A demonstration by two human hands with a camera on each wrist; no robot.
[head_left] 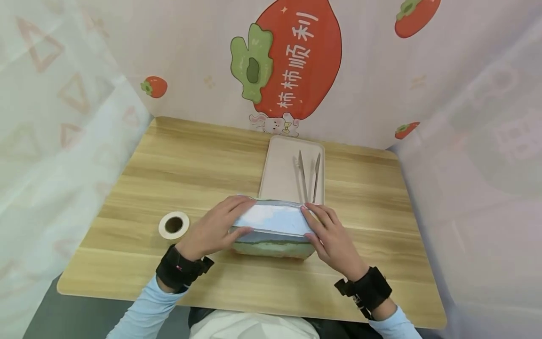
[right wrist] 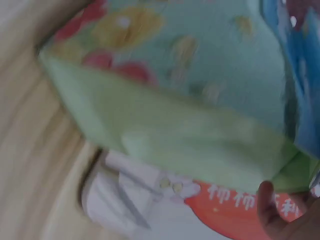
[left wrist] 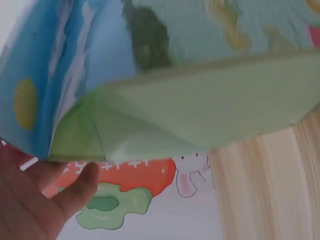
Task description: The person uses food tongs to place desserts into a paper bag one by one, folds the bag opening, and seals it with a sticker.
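A paper bag [head_left: 271, 248] with a printed landscape stands on the table in front of the person, its light blue top folded over into a flat flap [head_left: 275, 220]. At the flap's left end, the left hand [head_left: 213, 230] grips the paper, thumb on the near side and fingers over the far edge. The right hand [head_left: 336, 241] holds the other end in much the same way. Both wrist views show the bag's pale green side panels [left wrist: 200, 107] [right wrist: 165, 135], creased inward near the top. Fingertips lie right at the upper corners there.
A roll of white tape [head_left: 163, 227] lies on the table left of the left hand. Behind the bag sits a beige tray [head_left: 279, 165] with two slim metal tools [head_left: 302, 172] on it. Printed curtains [head_left: 190, 56] enclose the table's back and sides.
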